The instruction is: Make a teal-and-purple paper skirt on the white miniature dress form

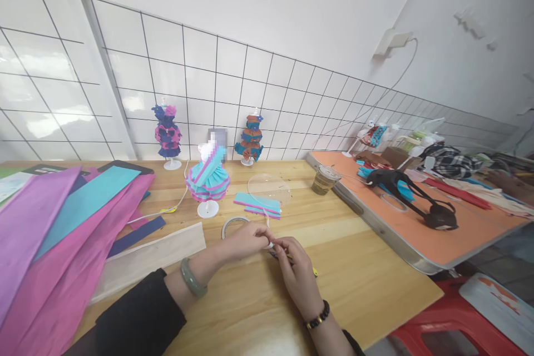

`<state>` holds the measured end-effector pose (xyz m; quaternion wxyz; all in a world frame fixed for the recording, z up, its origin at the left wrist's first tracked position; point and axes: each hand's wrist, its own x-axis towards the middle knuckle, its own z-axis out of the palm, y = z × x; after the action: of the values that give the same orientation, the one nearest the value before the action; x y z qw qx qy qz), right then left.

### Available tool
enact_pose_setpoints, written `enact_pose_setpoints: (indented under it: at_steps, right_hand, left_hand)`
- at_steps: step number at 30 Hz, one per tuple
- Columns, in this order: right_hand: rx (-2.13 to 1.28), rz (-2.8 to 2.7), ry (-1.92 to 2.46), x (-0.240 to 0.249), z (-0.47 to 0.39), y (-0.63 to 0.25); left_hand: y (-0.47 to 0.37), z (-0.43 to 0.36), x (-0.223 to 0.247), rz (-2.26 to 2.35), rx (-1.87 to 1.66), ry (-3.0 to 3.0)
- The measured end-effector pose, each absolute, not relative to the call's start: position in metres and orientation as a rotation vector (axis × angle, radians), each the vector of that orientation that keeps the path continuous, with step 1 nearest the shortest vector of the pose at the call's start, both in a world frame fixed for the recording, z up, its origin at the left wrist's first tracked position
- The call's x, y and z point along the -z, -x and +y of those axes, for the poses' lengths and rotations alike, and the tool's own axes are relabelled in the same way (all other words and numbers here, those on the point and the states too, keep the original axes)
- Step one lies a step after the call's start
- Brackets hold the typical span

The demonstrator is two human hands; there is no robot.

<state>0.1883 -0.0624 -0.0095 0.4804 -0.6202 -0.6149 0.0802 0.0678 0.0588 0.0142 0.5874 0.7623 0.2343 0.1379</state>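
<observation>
My left hand (249, 238), with a jade-coloured bangle on its wrist, is closed in a pinch on one end of a small white strip (271, 245). The fingertips of my right hand (298, 271) meet it there and pinch the same piece; its exact kind is hard to make out. A roll of tape (225, 227) lies on the table just behind my left hand. Beyond my fingers are turquoise strips of cloth with pink-purple edges (257, 204). Something with a yellow part (315, 272) is mostly hidden under my right hand.
A mini dress form in a turquoise ruffled dress (208, 183) stands on the wooden table (375, 289), with two more dressed forms behind. Coloured cloth (54, 267) covers the left. A lidded plastic cup (326, 179) stands near an orange table (400, 233) holding a black headset-like strap (438, 214).
</observation>
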Motion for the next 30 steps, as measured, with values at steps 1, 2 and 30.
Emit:
enact_pose_setpoints:
  at_steps: [1, 2, 30]
  right_hand:
    - [-0.196, -1.501, 1.517, 0.009, -0.063, -0.188]
    - [-0.195, -1.502, 1.524, 0.009, -0.063, -0.188]
    - [0.095, -1.705, 1.888, 0.011, -0.107, -0.21]
  left_hand:
    - [-0.067, 0.059, -0.014, 0.529, -0.313, -1.784]
    - [-0.067, 0.058, -0.014, 0.515, -0.306, -1.791]
    - [-0.063, 0.063, -0.016, 0.485, -0.301, -1.635]
